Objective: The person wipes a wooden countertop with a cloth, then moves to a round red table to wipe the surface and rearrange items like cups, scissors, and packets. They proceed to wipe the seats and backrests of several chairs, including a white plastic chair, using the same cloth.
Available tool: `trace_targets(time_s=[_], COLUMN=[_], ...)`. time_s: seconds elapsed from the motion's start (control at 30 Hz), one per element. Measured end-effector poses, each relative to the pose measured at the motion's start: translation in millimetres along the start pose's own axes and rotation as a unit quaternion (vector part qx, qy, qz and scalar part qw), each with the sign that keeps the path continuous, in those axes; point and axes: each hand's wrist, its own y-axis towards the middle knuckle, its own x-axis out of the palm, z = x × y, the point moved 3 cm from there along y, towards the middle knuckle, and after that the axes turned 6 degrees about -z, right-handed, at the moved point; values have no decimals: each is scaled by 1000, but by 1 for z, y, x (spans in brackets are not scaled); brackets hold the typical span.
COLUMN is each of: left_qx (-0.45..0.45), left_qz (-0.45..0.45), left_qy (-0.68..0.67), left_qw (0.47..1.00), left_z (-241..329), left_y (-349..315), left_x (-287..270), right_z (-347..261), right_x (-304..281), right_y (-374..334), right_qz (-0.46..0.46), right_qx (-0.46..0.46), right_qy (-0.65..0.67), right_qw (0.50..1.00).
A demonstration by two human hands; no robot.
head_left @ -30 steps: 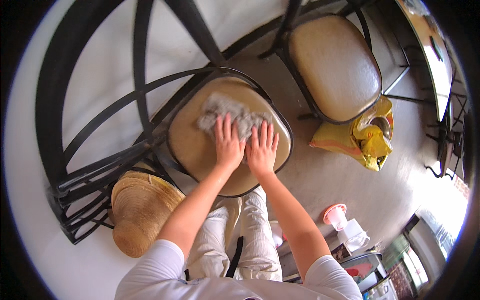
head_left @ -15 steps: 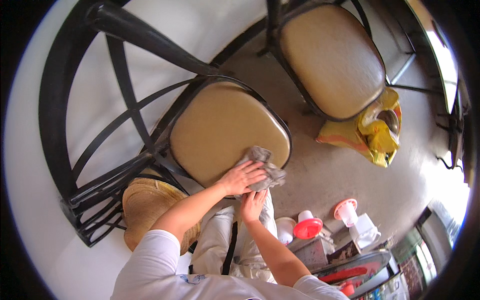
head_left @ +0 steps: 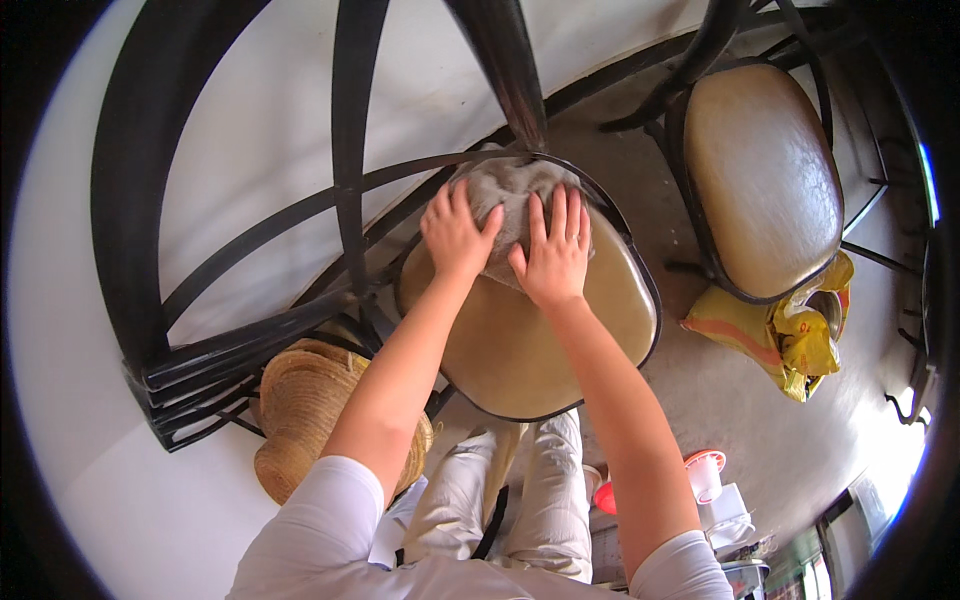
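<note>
A crumpled grey-brown cloth (head_left: 510, 195) lies at the far side of a tan padded chair seat (head_left: 520, 350), close to the black chair back. My left hand (head_left: 457, 232) presses on the cloth's left part, palm down with fingers stretched out. Beside it, my right hand (head_left: 557, 250) lies flat on the cloth's right part, fingers spread. Both arms reach out straight over the seat. Some of the cloth is hidden under my palms and behind a curved black bar (head_left: 400, 175) of the chair.
Farther right stands a second chair with a tan seat (head_left: 765, 180); a yellow sack (head_left: 800, 330) lies at its foot. A woven straw hat (head_left: 310, 410) is left of my legs. Red and white plastic containers (head_left: 704, 476) sit at the lower right. A white wall (head_left: 60, 330) rises on the left.
Both hands and the cloth have moved from the seat's near right edge to its far side. The cloth is spread wider, and my view has shifted so the chairs appear farther right.
</note>
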Motion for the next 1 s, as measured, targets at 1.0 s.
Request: trace_targets(time_s=[1.0], left_qx=[138], left_qz=[-169], left_qy=[-35], left_qw=[975], left_z=[17], left_y=[-175], left_x=[5], right_z=[2], right_x=[15], right_y=[-100], right_qz=[-32], right_qx=[136], right_qy=[-113], right_qw=[984])
